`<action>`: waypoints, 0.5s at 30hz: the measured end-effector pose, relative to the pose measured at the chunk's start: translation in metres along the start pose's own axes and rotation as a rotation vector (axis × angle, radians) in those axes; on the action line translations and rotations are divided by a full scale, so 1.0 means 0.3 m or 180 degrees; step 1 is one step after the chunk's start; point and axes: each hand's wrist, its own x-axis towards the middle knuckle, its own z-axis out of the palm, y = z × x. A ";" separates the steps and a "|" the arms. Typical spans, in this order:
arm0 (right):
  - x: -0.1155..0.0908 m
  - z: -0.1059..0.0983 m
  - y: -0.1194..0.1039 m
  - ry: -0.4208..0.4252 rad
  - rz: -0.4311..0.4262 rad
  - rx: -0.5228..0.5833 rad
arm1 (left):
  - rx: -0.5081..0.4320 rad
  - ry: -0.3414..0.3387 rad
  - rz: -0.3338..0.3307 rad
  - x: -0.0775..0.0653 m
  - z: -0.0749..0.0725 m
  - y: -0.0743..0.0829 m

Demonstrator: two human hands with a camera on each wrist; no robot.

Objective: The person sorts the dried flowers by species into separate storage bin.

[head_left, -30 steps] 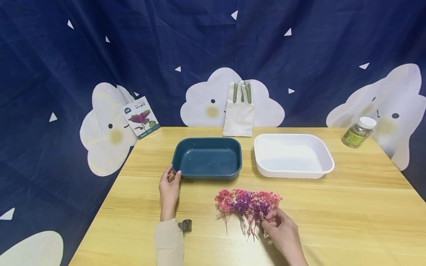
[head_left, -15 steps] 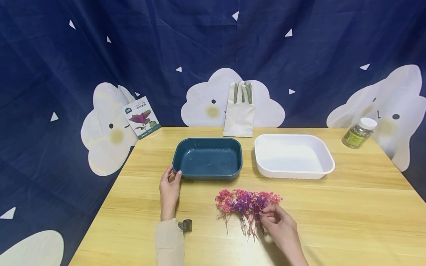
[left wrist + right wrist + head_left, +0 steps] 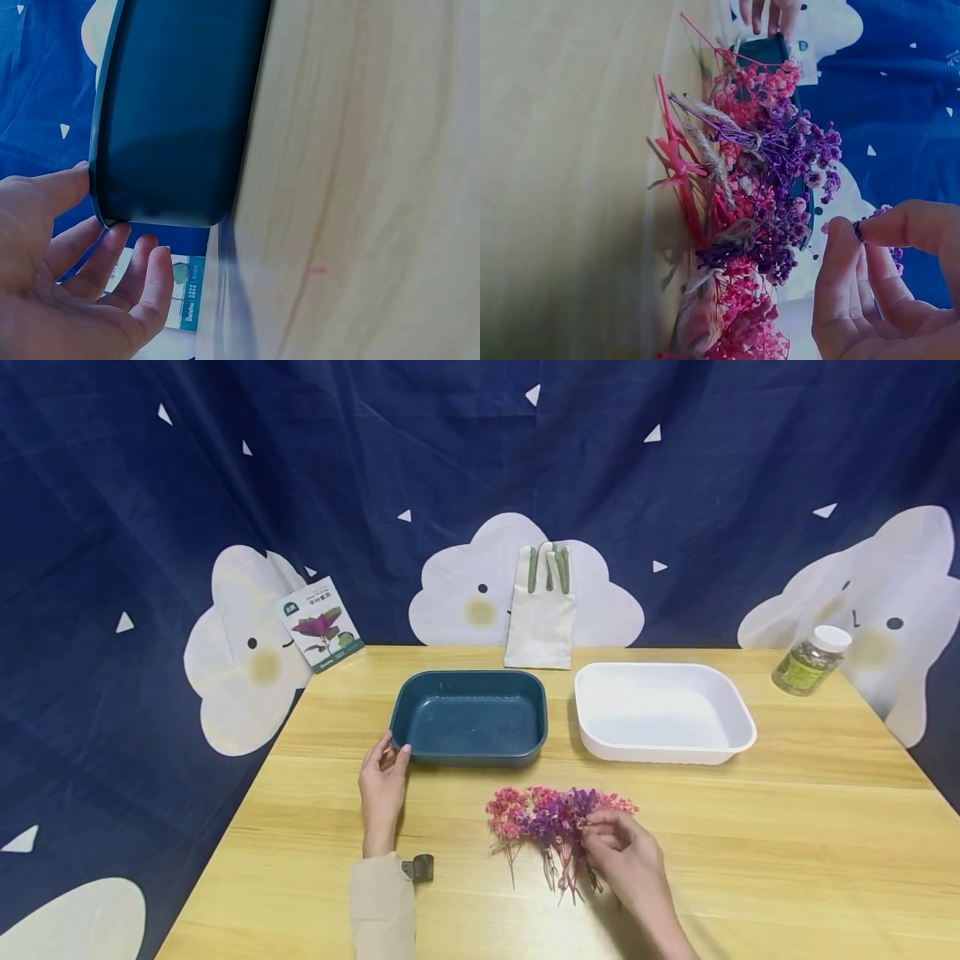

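My left hand (image 3: 382, 789) holds the front left corner of a dark teal rectangular tub (image 3: 472, 727). In the left wrist view its thumb and fingers meet the tub's rim, with the other fingers loosely bent below. My right hand (image 3: 626, 852) pinches a small purple flower sprig (image 3: 587, 802) between thumb and index finger, over a row of dried flower bunches. Purple bunches (image 3: 780, 150) tied with twine lie among pink bunches (image 3: 742, 322), stems toward me. Most of the pinched sprig is hidden behind the fingers in the right wrist view.
A white rectangular tub (image 3: 663, 710) stands right of the teal one. Behind them, a pair of garden gloves (image 3: 540, 610) leans on the blue curtain. A plant picture packet (image 3: 321, 625) is at the back left, a lidded jar (image 3: 810, 662) at the back right.
My right hand has moved a little up and left across the flowers, and the purple blossoms at its fingertips sit higher. My left hand stays at the teal tub's corner.
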 end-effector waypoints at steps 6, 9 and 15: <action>0.036 0.010 -0.025 0.0010 -0.0121 0.0013 | -0.0006 0.0014 -0.0026 0.000 -0.002 0.001; 0.063 0.017 -0.042 0.0027 -0.0236 -0.0044 | -0.0020 0.0006 -0.0048 0.000 -0.002 -0.001; 0.119 0.032 -0.067 0.0025 -0.0397 -0.0159 | -0.0028 -0.0003 -0.0043 -0.001 0.001 -0.003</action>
